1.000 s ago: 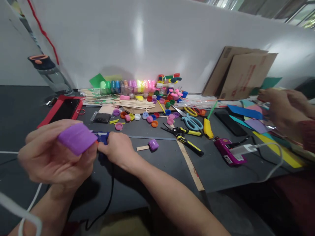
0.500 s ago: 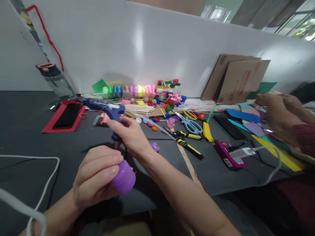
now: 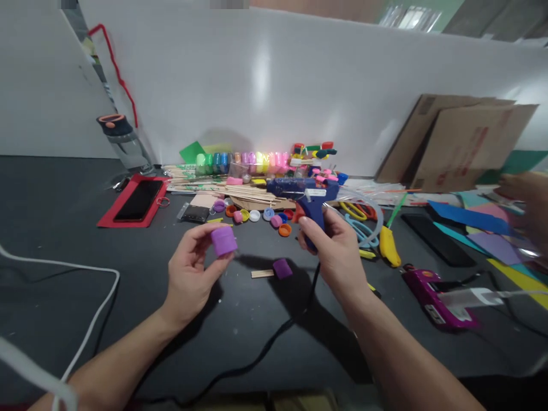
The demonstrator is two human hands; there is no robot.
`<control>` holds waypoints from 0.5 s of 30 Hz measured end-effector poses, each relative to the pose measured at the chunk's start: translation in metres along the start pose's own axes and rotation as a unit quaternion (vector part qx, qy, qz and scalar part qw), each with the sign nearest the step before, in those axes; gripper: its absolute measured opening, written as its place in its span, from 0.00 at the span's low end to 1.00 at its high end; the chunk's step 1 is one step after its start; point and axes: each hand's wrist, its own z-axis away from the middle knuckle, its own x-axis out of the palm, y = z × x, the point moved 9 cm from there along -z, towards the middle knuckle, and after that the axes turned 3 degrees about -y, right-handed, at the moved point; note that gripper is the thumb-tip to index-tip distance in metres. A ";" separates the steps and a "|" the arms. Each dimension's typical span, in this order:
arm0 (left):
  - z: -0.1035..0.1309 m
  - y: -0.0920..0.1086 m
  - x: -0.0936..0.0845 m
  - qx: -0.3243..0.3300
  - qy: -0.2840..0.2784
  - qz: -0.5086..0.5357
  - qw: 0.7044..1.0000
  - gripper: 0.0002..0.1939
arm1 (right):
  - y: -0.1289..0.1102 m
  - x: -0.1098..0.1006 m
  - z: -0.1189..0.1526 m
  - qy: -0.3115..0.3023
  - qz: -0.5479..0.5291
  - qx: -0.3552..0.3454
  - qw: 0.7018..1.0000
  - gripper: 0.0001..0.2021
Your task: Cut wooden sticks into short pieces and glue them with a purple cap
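Observation:
A purple cap [image 3: 224, 241] is pinched between the thumb and fingers of my left hand [image 3: 190, 274], just above the dark table. My right hand [image 3: 336, 248] is wrapped round the handle of a blue glue gun [image 3: 305, 189], whose nozzle points left. A clear glue stick [image 3: 372, 208] curves out from the gun's back. Between my hands, a small purple piece [image 3: 282, 269] lies on the table, touching the end of a short wooden strip [image 3: 262, 274]. Several coloured caps [image 3: 254, 216] lie scattered behind them.
At the left are a bottle [image 3: 128, 145], a phone [image 3: 138, 200] on red card and a white cable [image 3: 64, 264]. Scissors, a yellow cutter [image 3: 389, 246], a magenta power strip [image 3: 439, 299] and cardboard [image 3: 458, 145] are at the right. Another person's hand [image 3: 524, 197] shows at the right edge.
The glue gun and my right hand have moved right, uncrossing my arms. My left hand has turned and risen with the purple cap. The small purple piece and wooden strip now show between them.

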 end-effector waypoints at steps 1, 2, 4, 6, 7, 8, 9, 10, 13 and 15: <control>-0.001 -0.002 0.001 -0.010 -0.007 0.000 1.000 0.21 | 0.004 -0.003 0.002 -0.013 -0.003 0.008 1.000 0.08; -0.001 -0.004 0.002 -0.017 -0.011 -0.002 1.000 0.20 | 0.008 -0.004 0.003 -0.027 -0.008 0.017 0.999 0.08; -0.003 -0.008 0.003 -0.033 -0.018 -0.001 0.999 0.18 | 0.015 -0.006 0.004 -0.053 -0.025 0.034 0.998 0.09; -0.004 -0.015 0.006 -0.071 -0.033 0.031 0.996 0.18 | 0.021 -0.007 0.005 -0.065 -0.043 0.045 0.996 0.08; -0.004 -0.020 0.009 -0.097 -0.047 0.064 0.992 0.19 | 0.023 -0.008 0.006 -0.067 -0.051 0.049 0.995 0.08; -0.003 -0.024 0.014 -0.125 -0.063 0.103 0.985 0.19 | 0.025 -0.009 0.006 -0.067 -0.060 0.053 0.995 0.08; -0.002 -0.028 0.020 -0.151 -0.080 0.144 0.975 0.19 | 0.026 -0.009 0.008 -0.067 -0.068 0.058 0.994 0.08; 0.000 -0.032 0.025 -0.173 -0.094 0.181 0.964 0.18 | 0.029 -0.009 0.009 -0.069 -0.075 0.064 0.993 0.08; 0.006 -0.039 0.037 -0.223 -0.130 0.240 0.936 0.17 | 0.037 -0.010 0.013 -0.078 -0.073 0.083 0.991 0.07; 0.010 -0.044 0.040 -0.249 -0.139 0.236 0.929 0.18 | 0.043 -0.013 0.016 -0.077 -0.058 0.095 0.991 0.07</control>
